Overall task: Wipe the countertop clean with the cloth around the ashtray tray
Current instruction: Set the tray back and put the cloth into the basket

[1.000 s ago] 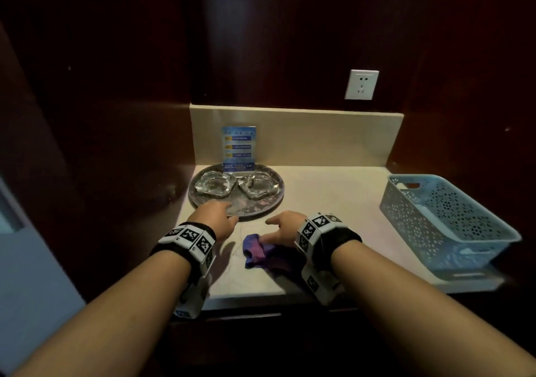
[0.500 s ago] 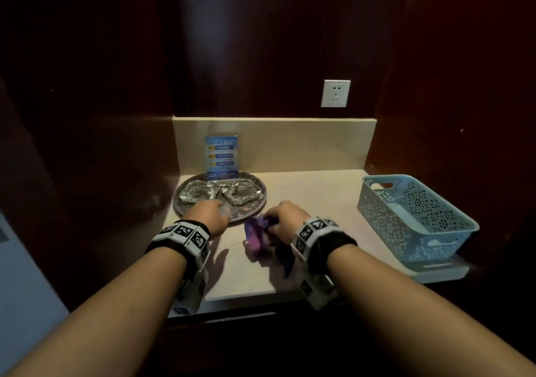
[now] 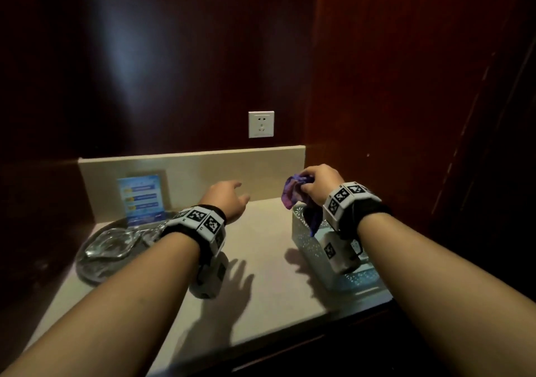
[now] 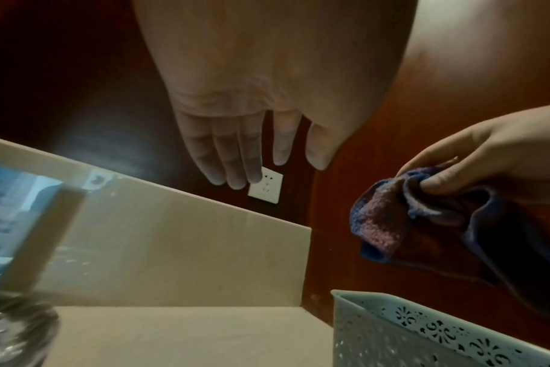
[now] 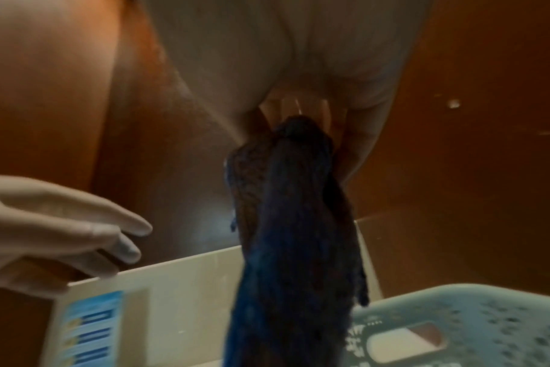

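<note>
My right hand (image 3: 314,183) holds the purple-blue cloth (image 3: 293,192) bunched in its curled fingers, lifted above the near-left corner of the light blue basket (image 3: 307,243). The cloth (image 5: 295,223) hangs down from those fingers in the right wrist view and shows at the right as the cloth (image 4: 402,216) in the left wrist view. My left hand (image 3: 229,198) hovers open over the middle of the beige countertop (image 3: 261,275), fingers straight (image 4: 236,159), holding nothing. The round metal tray (image 3: 95,263) with glass ashtrays (image 3: 110,244) sits at the left, partly behind my left wrist.
A blue printed card (image 3: 142,199) leans on the beige backsplash (image 3: 217,170) behind the tray. A white wall socket (image 3: 261,124) sits above the backsplash. Dark wood panels close in the left, back and right sides. The basket (image 4: 424,335) stands at the counter's right end.
My right hand has lifted the cloth off the counter and carried it right, over the basket. My left hand has left the tray's rim and risen over the counter's middle.
</note>
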Action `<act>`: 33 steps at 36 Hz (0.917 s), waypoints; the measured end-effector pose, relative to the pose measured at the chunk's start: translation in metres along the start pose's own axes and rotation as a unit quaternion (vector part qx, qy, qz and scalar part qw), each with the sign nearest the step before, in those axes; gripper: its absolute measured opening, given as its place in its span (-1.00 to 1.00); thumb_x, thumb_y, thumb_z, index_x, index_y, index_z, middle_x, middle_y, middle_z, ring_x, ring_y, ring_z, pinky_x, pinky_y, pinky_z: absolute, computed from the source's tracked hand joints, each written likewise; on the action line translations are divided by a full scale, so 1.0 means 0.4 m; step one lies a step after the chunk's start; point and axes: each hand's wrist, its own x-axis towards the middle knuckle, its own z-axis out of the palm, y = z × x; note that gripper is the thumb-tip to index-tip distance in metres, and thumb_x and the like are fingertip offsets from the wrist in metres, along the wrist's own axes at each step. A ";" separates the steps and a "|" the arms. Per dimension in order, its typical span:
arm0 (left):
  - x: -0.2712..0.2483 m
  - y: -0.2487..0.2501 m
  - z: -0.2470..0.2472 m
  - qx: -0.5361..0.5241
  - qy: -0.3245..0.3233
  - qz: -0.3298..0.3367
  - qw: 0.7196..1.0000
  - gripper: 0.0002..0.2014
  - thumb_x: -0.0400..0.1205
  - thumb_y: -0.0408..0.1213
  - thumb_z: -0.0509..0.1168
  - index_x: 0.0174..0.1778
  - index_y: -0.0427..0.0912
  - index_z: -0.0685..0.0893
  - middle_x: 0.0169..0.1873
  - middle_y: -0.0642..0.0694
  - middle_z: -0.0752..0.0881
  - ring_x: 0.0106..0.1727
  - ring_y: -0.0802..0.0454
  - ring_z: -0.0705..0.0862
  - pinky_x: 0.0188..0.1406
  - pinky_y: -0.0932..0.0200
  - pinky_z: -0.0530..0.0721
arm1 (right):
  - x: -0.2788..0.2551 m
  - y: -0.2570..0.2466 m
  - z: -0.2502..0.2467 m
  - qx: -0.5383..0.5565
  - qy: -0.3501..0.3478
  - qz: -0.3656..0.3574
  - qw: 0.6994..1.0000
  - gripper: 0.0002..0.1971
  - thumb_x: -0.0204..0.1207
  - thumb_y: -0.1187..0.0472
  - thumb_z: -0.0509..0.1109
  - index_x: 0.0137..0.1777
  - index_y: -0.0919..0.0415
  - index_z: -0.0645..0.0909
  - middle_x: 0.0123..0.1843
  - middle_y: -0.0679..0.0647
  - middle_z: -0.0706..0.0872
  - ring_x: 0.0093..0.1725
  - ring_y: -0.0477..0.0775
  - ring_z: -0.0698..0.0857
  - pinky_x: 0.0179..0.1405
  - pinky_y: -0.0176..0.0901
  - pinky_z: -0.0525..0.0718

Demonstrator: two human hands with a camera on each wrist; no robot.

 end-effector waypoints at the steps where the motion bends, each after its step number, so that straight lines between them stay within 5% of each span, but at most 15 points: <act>1: 0.013 0.024 0.010 -0.001 0.001 0.006 1.000 -0.50 0.64 -0.02 0.26 0.51 -0.07 0.50 0.41 -0.16 0.61 0.44 -0.14 0.56 0.46 -0.03 0.50 | 0.009 0.019 -0.007 -0.004 0.001 0.006 1.000 -0.75 0.48 0.24 0.41 0.15 0.09 0.72 0.13 0.09 0.79 0.12 0.14 0.73 0.12 -0.12 0.66; 10: 0.096 0.126 0.115 0.009 -0.020 0.024 0.999 -0.49 0.66 -0.02 0.25 0.52 -0.09 0.48 0.42 -0.16 0.60 0.45 -0.13 0.54 0.48 -0.03 0.48 | 0.114 0.160 -0.002 -0.061 -0.065 0.065 0.994 -0.73 0.51 0.27 0.36 0.18 0.11 0.72 0.21 0.12 0.75 0.20 0.17 0.69 0.22 -0.09 0.67; 13: 0.114 0.141 0.142 0.018 -0.028 0.019 0.999 -0.49 0.65 -0.01 0.25 0.51 -0.08 0.49 0.41 -0.17 0.60 0.45 -0.13 0.54 0.47 -0.05 0.50 | 0.135 0.203 0.015 -0.086 -0.096 0.098 0.987 -0.77 0.49 0.23 0.39 0.12 0.08 0.74 0.17 0.11 0.77 0.18 0.17 0.71 0.10 -0.17 0.64; 16: 0.128 0.155 0.158 0.031 -0.032 0.018 0.999 -0.49 0.65 0.00 0.24 0.51 -0.08 0.49 0.42 -0.17 0.60 0.45 -0.13 0.54 0.46 -0.05 0.51 | 0.223 0.293 0.090 -0.134 -0.155 0.121 0.971 -0.86 0.13 0.02 0.56 -0.28 -0.08 0.75 -0.09 0.05 0.83 -0.09 0.16 0.78 -0.05 -0.13 0.72; 19: 0.143 0.166 0.161 0.052 -0.032 0.020 0.998 -0.49 0.66 0.01 0.23 0.52 -0.08 0.47 0.43 -0.17 0.59 0.46 -0.13 0.53 0.46 -0.06 0.50 | 0.397 0.454 0.228 -0.175 -0.234 0.143 0.945 -0.47 -0.25 -0.16 0.57 -0.16 -0.21 0.69 -0.28 0.09 0.81 -0.28 0.22 0.78 -0.16 0.24 0.76; 21: 0.151 0.167 0.159 0.065 -0.028 0.021 0.997 -0.48 0.66 0.03 0.21 0.53 -0.08 0.47 0.43 -0.17 0.58 0.46 -0.13 0.53 0.46 -0.06 0.51 | 0.458 0.499 0.275 -0.184 -0.246 0.126 0.943 -0.57 -0.19 -0.20 0.54 -0.23 -0.27 0.68 -0.31 0.07 0.82 -0.29 0.20 0.79 -0.17 0.26 0.77; 24: 0.157 0.162 0.142 0.081 -0.023 0.023 0.996 -0.47 0.66 0.05 0.20 0.53 -0.08 0.46 0.44 -0.15 0.58 0.46 -0.13 0.53 0.44 -0.06 0.52 | 0.355 0.361 0.175 -0.188 -0.226 0.110 0.949 -0.51 -0.12 -0.16 0.54 -0.10 -0.14 0.72 -0.26 0.09 0.82 -0.21 0.19 0.79 -0.11 0.25 0.77; 27: 0.151 0.151 0.104 0.099 -0.016 0.023 0.995 -0.46 0.66 0.07 0.19 0.53 -0.07 0.46 0.44 -0.15 0.57 0.45 -0.14 0.54 0.43 -0.08 0.53 | 0.249 0.223 0.086 -0.173 -0.194 0.064 0.963 -0.65 0.24 0.02 0.49 0.02 0.10 0.75 -0.10 0.06 0.81 -0.08 0.12 0.77 0.02 -0.02 0.75; 33: 0.138 0.100 -0.014 0.101 0.007 0.005 0.995 -0.45 0.66 0.09 0.20 0.53 -0.09 0.46 0.45 -0.16 0.57 0.47 -0.15 0.53 0.46 -0.06 0.50 | 0.200 0.065 0.046 -0.191 -0.139 -0.017 0.972 -0.72 0.43 0.08 0.41 0.14 0.03 0.72 0.09 0.04 0.80 0.05 0.16 0.78 0.04 -0.06 0.74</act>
